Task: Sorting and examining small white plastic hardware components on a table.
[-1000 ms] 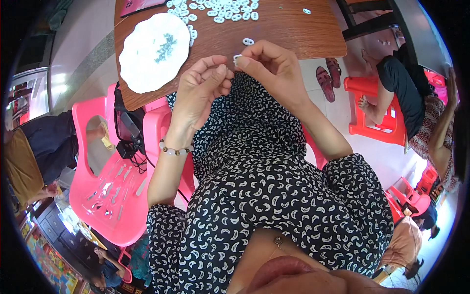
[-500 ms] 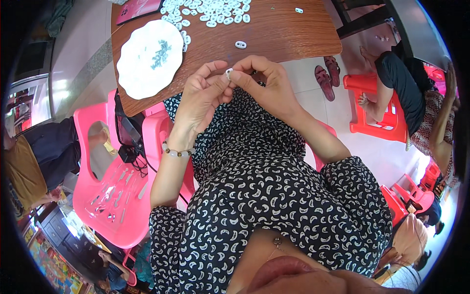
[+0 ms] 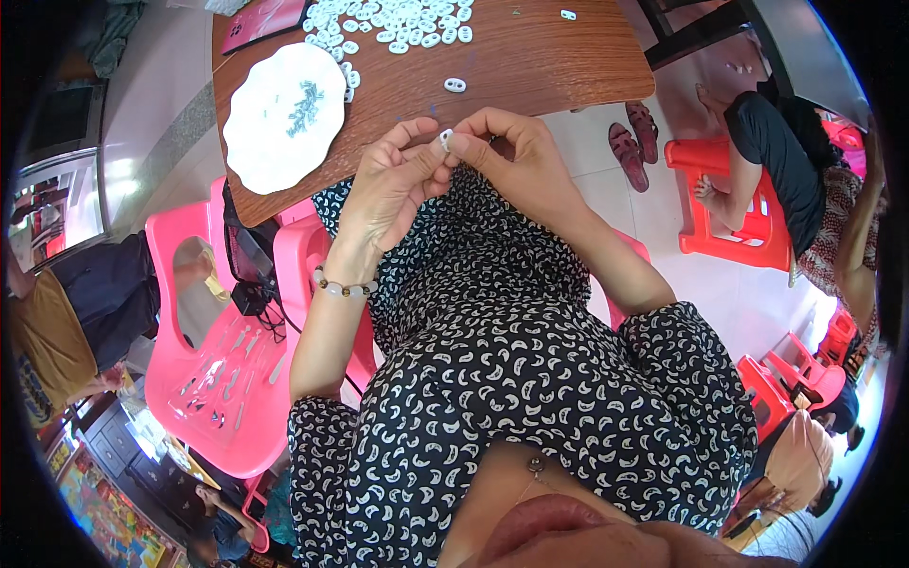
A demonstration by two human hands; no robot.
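My left hand and my right hand meet just off the table's near edge. Between their fingertips they pinch one small white plastic piece with a dark opening in it. Just beyond, a white oval two-holed piece lies alone on the brown wooden table. Many more such white pieces are spread farther back. At the left stands a white scalloped plate, carrying a small heap of thin grey-green bits too small to make out.
A pink flat case lies at the table's far left, and one white piece at the far right. Pink chairs stand at my left. A seated person, a red stool and sandals are to the right.
My hands stay together on the small white piece, which has turned slightly between the fingertips. The table and its things have shifted a little left in view.
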